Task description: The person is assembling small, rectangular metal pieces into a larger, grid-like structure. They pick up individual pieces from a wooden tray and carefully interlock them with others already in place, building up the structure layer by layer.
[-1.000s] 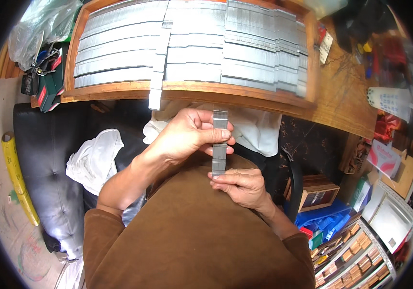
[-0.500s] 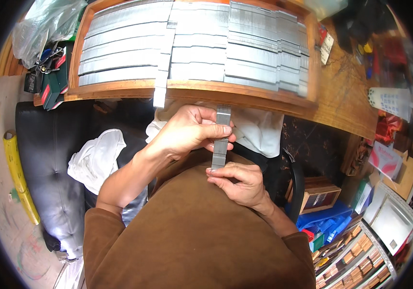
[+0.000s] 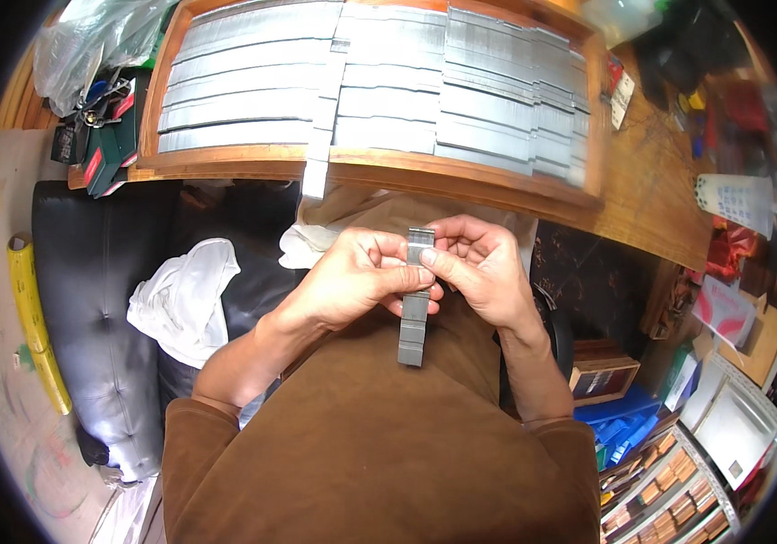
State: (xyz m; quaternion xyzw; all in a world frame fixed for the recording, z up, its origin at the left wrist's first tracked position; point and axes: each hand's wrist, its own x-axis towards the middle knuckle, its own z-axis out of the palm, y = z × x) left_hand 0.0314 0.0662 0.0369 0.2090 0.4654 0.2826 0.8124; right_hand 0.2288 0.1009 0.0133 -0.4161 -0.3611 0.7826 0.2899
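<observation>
A narrow bar of grey metal pieces, apparently a row of thin pieces stacked together, hangs upright before my chest, its lower end free. My left hand closes on its middle, thumb in front and fingertips showing past the right side. Near the upper end, my right hand pinches the same bar between thumb and fingers. Beyond both hands lies a wooden tray filled with rows of similar grey metal pieces. A long light metal strip lies across them and juts over the tray's near edge.
The tray rests on a wooden table. A patterned cup stands at its right. A clear plastic bag and dark green boxes are at the far left. Left of me, a white cloth lies by a black padded seat.
My right hand has moved from the bar's lower end up to its upper end. The bar has come lower and closer to me, with my left hand still around its middle.
</observation>
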